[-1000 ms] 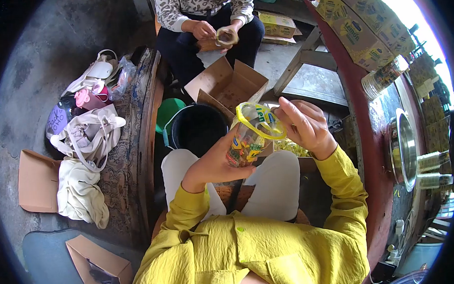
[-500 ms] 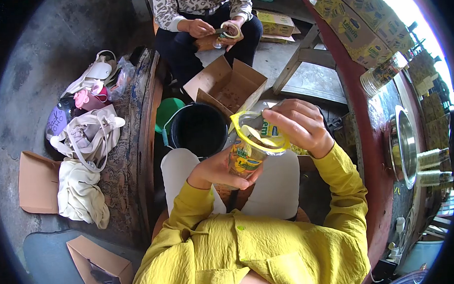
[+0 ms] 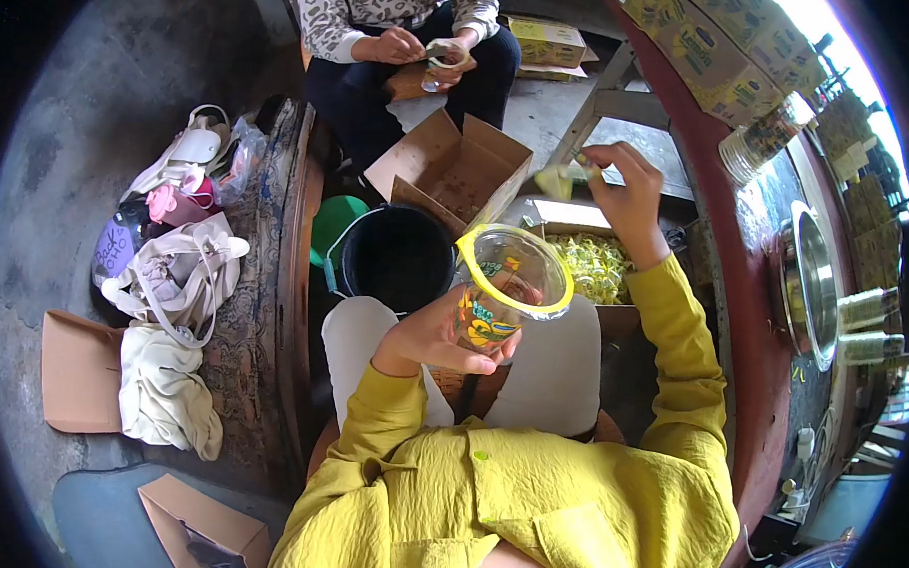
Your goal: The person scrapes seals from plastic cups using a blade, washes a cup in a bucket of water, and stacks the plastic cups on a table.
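Note:
My left hand (image 3: pixel 426 340) is wrapped round a clear plastic cup (image 3: pixel 489 323) with printed lemon pictures and a yellow rim. The cup leans to the right, and its mouth is uncovered. Up and to the right of it, my right hand (image 3: pixel 627 193) pinches a pale yellow-green piece of film (image 3: pixel 559 182), smeared by motion. Below that hand lies a cardboard box (image 3: pixel 572 216) full of yellow and clear plastic scraps (image 3: pixel 589 264).
A black bucket (image 3: pixel 396 261) stands left of the cup, with an open cardboard box (image 3: pixel 450 159) beyond. Opposite me a person (image 3: pixel 406 45) holds another cup (image 3: pixel 450 62). At right, a red ledge (image 3: pixel 738 374) carries a metal bowl (image 3: pixel 810 287) and stacked cups (image 3: pixel 869 314).
My right hand has left the cup's mouth, moving up and right with the film that lay over it. The scrap box now shows below it. My left hand keeps the cup almost still.

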A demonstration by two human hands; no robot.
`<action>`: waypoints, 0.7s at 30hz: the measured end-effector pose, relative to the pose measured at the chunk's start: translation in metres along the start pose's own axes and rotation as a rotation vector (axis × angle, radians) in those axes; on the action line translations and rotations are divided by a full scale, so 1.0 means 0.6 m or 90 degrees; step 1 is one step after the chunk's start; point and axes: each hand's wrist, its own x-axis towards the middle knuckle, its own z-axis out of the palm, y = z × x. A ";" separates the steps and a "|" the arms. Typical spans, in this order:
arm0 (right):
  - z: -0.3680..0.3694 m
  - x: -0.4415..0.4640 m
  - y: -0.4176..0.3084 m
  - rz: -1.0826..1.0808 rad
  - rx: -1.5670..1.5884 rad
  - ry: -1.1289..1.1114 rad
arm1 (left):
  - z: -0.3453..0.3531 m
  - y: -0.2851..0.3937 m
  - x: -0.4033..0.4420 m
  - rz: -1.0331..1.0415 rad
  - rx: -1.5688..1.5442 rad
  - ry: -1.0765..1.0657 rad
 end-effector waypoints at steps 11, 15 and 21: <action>0.027 -0.203 0.332 0.270 -0.426 -0.466 | -0.006 -0.002 -0.010 0.001 0.043 0.081; 0.043 -0.255 0.393 0.252 -0.536 -0.475 | -0.008 -0.006 -0.012 -0.001 0.062 0.110; 0.054 -0.293 0.413 0.245 -0.599 -0.426 | -0.011 -0.008 -0.015 -0.021 0.059 0.171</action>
